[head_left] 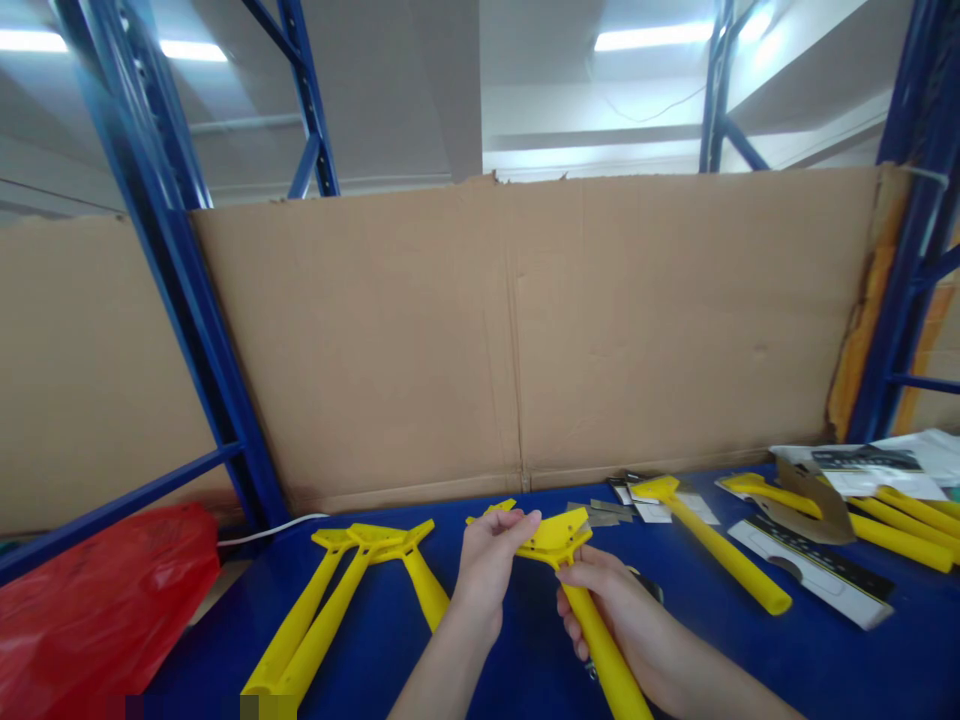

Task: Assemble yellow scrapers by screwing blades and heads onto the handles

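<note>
A yellow plastic scraper (559, 535) with a broad head and a long round handle is between my hands, above the blue table. My right hand (611, 610) wraps its handle just below the head. With closed fingers, my left hand (486, 560) pinches the left edge of the head; whether a small part is also in that pinch is hidden. A dark object (646, 583) shows partly behind my right hand, and I cannot tell if it is held or lying there. Several similar yellow scrapers (330, 600) lie to the left, and thin metal blades (606, 512) lie behind the head.
Another yellow scraper (724, 550) lies to the right, beside printed card packaging (810, 570) and more yellow handles (900, 530). A red plastic bag (112, 590) sits at the left. A cardboard wall (375, 350) closes the back of the blue table (517, 660), between blue rack posts (217, 380).
</note>
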`<action>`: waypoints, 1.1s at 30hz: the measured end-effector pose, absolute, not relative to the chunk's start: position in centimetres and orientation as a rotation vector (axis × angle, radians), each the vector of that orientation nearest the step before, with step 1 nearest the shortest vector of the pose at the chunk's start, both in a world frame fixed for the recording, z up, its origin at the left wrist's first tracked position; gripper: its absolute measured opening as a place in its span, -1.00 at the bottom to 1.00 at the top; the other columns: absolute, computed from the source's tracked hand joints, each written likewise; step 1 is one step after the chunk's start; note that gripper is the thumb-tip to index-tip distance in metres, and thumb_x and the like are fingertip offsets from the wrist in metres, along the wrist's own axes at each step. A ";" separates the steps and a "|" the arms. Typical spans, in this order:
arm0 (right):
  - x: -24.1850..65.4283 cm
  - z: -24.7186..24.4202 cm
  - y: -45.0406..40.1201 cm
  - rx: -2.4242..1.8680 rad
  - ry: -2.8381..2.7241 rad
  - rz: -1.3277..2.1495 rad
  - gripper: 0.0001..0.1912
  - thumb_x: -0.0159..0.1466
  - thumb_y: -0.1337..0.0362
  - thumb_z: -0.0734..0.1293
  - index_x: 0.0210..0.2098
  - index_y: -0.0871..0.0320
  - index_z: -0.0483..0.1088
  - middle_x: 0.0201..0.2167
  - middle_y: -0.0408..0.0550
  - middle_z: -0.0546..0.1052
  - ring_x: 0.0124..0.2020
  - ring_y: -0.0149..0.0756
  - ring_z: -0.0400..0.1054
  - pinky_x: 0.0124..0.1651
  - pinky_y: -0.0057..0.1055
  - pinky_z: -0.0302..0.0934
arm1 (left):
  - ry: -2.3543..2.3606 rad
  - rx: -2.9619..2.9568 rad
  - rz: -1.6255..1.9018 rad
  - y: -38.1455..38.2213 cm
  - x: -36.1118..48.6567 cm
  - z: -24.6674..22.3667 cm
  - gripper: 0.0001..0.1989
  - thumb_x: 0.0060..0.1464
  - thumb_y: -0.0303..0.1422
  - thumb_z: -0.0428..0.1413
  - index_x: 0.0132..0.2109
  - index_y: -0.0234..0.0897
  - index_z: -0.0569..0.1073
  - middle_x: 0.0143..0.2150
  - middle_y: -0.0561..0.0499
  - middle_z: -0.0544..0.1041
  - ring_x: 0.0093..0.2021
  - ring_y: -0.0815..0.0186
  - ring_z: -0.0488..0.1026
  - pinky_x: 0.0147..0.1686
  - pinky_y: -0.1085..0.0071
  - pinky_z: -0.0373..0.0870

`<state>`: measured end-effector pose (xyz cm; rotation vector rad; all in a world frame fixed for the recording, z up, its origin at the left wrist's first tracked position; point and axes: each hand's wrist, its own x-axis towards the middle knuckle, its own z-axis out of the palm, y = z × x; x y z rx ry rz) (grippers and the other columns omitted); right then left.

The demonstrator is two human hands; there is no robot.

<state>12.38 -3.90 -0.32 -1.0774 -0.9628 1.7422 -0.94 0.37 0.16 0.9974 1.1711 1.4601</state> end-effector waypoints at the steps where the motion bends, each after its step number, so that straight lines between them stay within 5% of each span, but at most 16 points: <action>1: 12.4 -0.3 -3.9 -1.075 -0.961 1.743 -0.90 0.19 0.34 0.19 -0.27 0.13 0.18 -0.66 -0.26 0.38 -0.69 -0.52 0.21 -0.63 -0.58 0.11 | 1.184 1.023 1.471 0.5 -1.0 0.0 -0.62 -0.48 -0.15 0.37 -0.59 -0.35 0.46 -0.45 -0.04 0.52 -0.34 0.28 0.40 -0.20 0.35 0.26; 9: 12.4 -0.7 -3.6 -1.066 -0.965 1.748 -0.88 0.17 0.31 0.21 -0.27 0.13 0.18 -0.66 -0.25 0.39 -0.69 -0.50 0.23 -0.63 -0.57 0.11 | 1.237 1.377 1.432 0.8 -1.5 -0.4 -0.77 -0.26 -0.22 0.27 -0.45 -0.29 0.54 -0.35 -0.06 0.55 -0.27 0.20 0.45 -0.20 0.32 0.31; 19: 12.4 -0.6 -3.7 -1.081 -0.952 1.729 -0.87 0.12 0.29 0.24 -0.32 0.11 0.20 -0.67 -0.25 0.39 -0.70 -0.49 0.24 -0.62 -0.58 0.11 | 1.307 1.712 1.345 0.4 -2.3 0.1 -0.85 -0.18 -0.25 0.27 -0.37 -0.12 0.64 -0.08 -0.12 0.51 0.01 0.06 0.34 0.09 0.15 0.15; 28: 12.4 -0.4 -3.8 -1.069 -0.940 1.741 -0.91 0.18 0.32 0.21 -0.29 0.12 0.20 -0.67 -0.25 0.39 -0.70 -0.50 0.24 -0.64 -0.60 0.12 | 1.307 1.752 1.326 0.2 -2.1 0.3 -0.87 -0.19 -0.27 0.27 -0.37 -0.09 0.64 -0.09 -0.11 0.53 0.00 0.07 0.37 0.11 0.12 0.15; 33: 12.1 -0.1 -3.9 -1.162 -0.879 1.693 -0.86 0.27 0.17 0.20 -0.26 0.10 0.19 -0.70 -0.25 0.37 -0.74 -0.52 0.19 -0.69 -0.63 0.04 | 1.173 1.738 1.268 -0.1 -2.1 0.6 -0.84 -0.12 -0.30 0.24 -0.32 -0.15 0.64 -0.20 -0.12 0.60 -0.07 0.11 0.45 0.05 0.20 0.24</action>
